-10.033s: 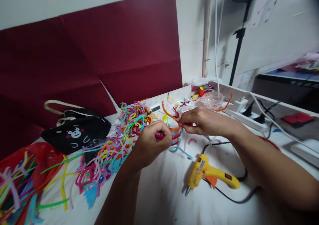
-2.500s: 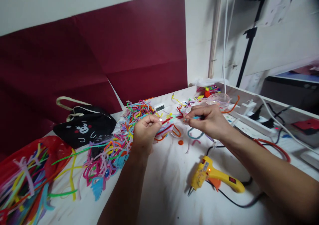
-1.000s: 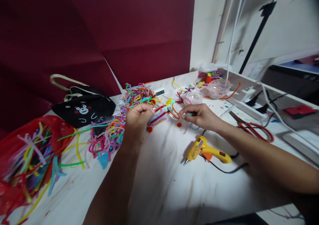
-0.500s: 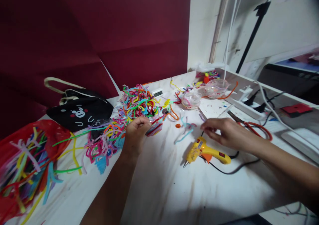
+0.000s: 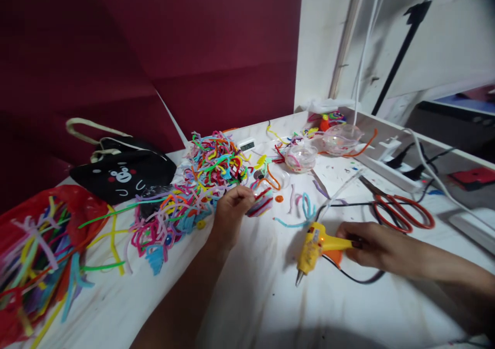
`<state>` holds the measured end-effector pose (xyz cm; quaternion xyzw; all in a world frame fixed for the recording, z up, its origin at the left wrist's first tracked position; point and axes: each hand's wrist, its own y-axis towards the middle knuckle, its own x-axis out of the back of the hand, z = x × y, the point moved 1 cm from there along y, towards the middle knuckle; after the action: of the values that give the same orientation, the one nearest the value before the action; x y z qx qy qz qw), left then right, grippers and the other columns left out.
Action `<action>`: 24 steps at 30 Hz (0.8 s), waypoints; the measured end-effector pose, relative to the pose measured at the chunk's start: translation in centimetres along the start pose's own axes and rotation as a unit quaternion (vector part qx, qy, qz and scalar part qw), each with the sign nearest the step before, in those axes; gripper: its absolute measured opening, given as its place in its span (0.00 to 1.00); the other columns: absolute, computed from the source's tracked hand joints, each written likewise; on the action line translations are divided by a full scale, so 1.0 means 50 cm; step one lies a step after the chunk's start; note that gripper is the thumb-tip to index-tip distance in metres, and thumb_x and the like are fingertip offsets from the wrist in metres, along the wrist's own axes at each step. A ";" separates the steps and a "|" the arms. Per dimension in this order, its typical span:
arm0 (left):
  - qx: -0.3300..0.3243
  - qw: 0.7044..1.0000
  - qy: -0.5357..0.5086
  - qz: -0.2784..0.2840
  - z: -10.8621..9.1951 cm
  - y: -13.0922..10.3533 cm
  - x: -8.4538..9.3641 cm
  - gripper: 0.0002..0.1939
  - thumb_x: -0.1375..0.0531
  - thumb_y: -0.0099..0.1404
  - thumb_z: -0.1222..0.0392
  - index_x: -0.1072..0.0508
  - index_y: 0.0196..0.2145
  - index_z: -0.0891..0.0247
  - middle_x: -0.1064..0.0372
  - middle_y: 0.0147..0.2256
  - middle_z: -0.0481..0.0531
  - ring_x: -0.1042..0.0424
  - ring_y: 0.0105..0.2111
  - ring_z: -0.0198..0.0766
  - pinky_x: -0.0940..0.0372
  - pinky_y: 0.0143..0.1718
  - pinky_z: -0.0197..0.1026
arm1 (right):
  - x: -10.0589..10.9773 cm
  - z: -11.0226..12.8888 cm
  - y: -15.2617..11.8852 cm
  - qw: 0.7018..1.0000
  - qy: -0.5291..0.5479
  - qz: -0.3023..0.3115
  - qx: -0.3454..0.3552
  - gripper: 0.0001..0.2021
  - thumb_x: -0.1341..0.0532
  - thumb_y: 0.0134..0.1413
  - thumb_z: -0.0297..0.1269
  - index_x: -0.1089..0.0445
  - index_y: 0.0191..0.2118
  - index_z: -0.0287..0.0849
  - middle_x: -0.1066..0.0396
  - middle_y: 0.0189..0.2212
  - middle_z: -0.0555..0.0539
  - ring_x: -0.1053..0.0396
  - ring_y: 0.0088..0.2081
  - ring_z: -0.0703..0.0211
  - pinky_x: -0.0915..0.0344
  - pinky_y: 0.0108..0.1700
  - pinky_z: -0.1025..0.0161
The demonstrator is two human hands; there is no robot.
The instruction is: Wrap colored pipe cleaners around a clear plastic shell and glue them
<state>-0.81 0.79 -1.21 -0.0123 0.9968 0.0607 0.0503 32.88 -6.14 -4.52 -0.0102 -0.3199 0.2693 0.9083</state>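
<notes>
My left hand (image 5: 231,212) is closed, pinching a striped piece of pipe cleaners (image 5: 262,204) in red, purple and grey tones. To its right, my right hand (image 5: 373,246) has its fingers around the handle of a yellow hot glue gun (image 5: 310,246). The gun's metal nozzle points down and toward me, and a small light glows on its body. Beyond the gun lie loose blue pipe cleaners (image 5: 305,207) and a small orange disc (image 5: 279,199). A big heap of cut pipe cleaners (image 5: 216,158) rises behind my left hand.
Scissors (image 5: 402,210) with red handles lie beyond my right hand, near a power strip (image 5: 394,168) and cables. Clear plastic bowls (image 5: 300,158) stand at the back. On the left are a black drawstring bag (image 5: 124,176) and a red bag (image 5: 88,204) of pipe cleaners.
My right hand has moved down onto the glue gun's handle and taken hold of it; the gun has turned slightly. My left hand still pinches the striped piece. The view has shifted a little.
</notes>
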 end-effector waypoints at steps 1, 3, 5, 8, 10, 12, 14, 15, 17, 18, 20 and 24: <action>0.002 1.000 -0.001 0.001 0.001 -0.002 -0.002 0.14 0.25 0.51 0.53 0.24 0.24 0.60 0.28 0.31 0.48 0.36 0.31 0.36 0.41 0.32 0.39 | 0.005 0.003 -0.004 0.999 0.034 0.010 0.001 0.17 0.31 0.64 0.55 0.19 0.39 0.46 0.23 0.26 0.47 0.28 0.25 0.54 0.32 0.26 0.62; 0.004 1.000 -0.002 0.004 0.001 -0.005 -0.007 0.13 0.25 0.51 0.54 0.24 0.24 0.60 0.28 0.31 0.48 0.35 0.32 0.37 0.41 0.33 0.40 | 0.015 0.013 -0.012 0.995 0.095 0.012 0.006 0.18 0.30 0.64 0.58 0.19 0.39 0.48 0.23 0.27 0.46 0.26 0.27 0.52 0.28 0.26 0.60; 0.004 1.000 -0.003 0.008 0.001 -0.005 -0.011 0.13 0.24 0.51 0.54 0.24 0.24 0.60 0.29 0.30 0.49 0.35 0.32 0.38 0.41 0.34 0.41 | 0.029 0.027 -0.018 0.990 0.134 -0.036 0.014 0.18 0.28 0.63 0.61 0.16 0.41 0.51 0.19 0.29 0.44 0.23 0.28 0.48 0.25 0.25 0.59; 0.002 1.000 -0.002 0.016 0.004 -0.003 -0.012 0.16 0.23 0.51 0.52 0.24 0.24 0.60 0.29 0.29 0.49 0.36 0.32 0.39 0.41 0.34 0.43 | 0.052 0.051 -0.018 0.981 0.122 -0.148 0.022 0.18 0.25 0.58 0.63 0.11 0.45 0.59 0.12 0.39 0.42 0.15 0.35 0.41 0.16 0.30 0.55; 0.000 1.000 0.000 0.019 0.007 -0.001 -0.012 0.17 0.22 0.51 0.51 0.25 0.24 0.59 0.30 0.28 0.48 0.36 0.31 0.39 0.42 0.35 0.43 | 0.066 0.068 -0.011 0.970 0.095 -0.224 0.028 0.17 0.22 0.53 0.63 0.10 0.44 0.62 0.10 0.45 0.44 0.12 0.42 0.37 0.13 0.38 0.53; -0.002 1.000 0.000 0.021 0.007 0.000 -0.013 0.17 0.22 0.52 0.50 0.25 0.24 0.59 0.30 0.28 0.49 0.36 0.32 0.40 0.41 0.36 0.44 | 0.072 0.086 -0.001 0.954 0.095 -0.281 0.033 0.17 0.21 0.50 0.63 0.10 0.41 0.61 0.10 0.44 0.44 0.12 0.44 0.37 0.12 0.41 0.54; -0.002 1.000 -0.001 0.025 0.007 0.000 -0.015 0.17 0.22 0.53 0.50 0.24 0.25 0.59 0.30 0.28 0.49 0.34 0.33 0.41 0.40 0.37 0.44 | 0.069 0.102 0.011 0.941 0.126 -0.313 0.036 0.20 0.20 0.48 0.65 0.12 0.39 0.57 0.12 0.40 0.43 0.13 0.40 0.41 0.13 0.38 0.56; -0.001 1.000 -0.002 0.026 0.007 -0.001 -0.017 0.16 0.23 0.53 0.50 0.24 0.25 0.60 0.29 0.29 0.50 0.33 0.34 0.41 0.39 0.38 0.44 | 0.064 0.107 0.018 0.936 0.142 -0.320 0.039 0.22 0.20 0.47 0.65 0.14 0.39 0.56 0.13 0.37 0.43 0.14 0.37 0.43 0.14 0.35 0.57; 0.002 1.000 -0.004 0.028 0.007 -0.003 -0.020 0.15 0.23 0.53 0.51 0.23 0.26 0.60 0.27 0.30 0.50 0.32 0.34 0.42 0.38 0.39 0.44 | 0.049 0.113 0.030 0.928 0.158 -0.333 0.051 0.23 0.19 0.46 0.65 0.18 0.37 0.54 0.18 0.33 0.45 0.18 0.32 0.48 0.18 0.31 0.58; 0.004 1.000 -0.005 0.027 0.007 -0.003 -0.021 0.15 0.23 0.53 0.51 0.23 0.26 0.60 0.27 0.30 0.50 0.32 0.34 0.42 0.38 0.38 0.44 | 0.040 0.112 0.036 0.925 0.157 -0.341 0.059 0.24 0.18 0.46 0.64 0.21 0.36 0.53 0.20 0.32 0.46 0.20 0.31 0.50 0.19 0.30 0.59; 0.007 1.000 -0.008 0.024 0.009 -0.005 -0.022 0.15 0.23 0.53 0.52 0.23 0.26 0.60 0.28 0.29 0.50 0.33 0.33 0.41 0.39 0.38 0.44 | 0.022 0.106 0.045 0.919 0.147 -0.357 0.075 0.24 0.18 0.48 0.61 0.25 0.37 0.52 0.21 0.32 0.48 0.20 0.32 0.51 0.20 0.31 0.60; 0.014 1.000 -0.015 0.022 0.011 -0.007 -0.023 0.14 0.24 0.52 0.52 0.23 0.26 0.60 0.28 0.29 0.49 0.33 0.33 0.40 0.39 0.37 0.43 | -0.006 0.093 0.053 0.915 0.112 -0.374 0.099 0.20 0.22 0.57 0.59 0.25 0.39 0.52 0.20 0.35 0.46 0.20 0.34 0.51 0.21 0.32 0.58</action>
<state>0.39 0.51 -1.68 0.0118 0.9967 0.0480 0.0639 28.69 -4.75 -1.52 0.1703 -0.1687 -0.0623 0.9688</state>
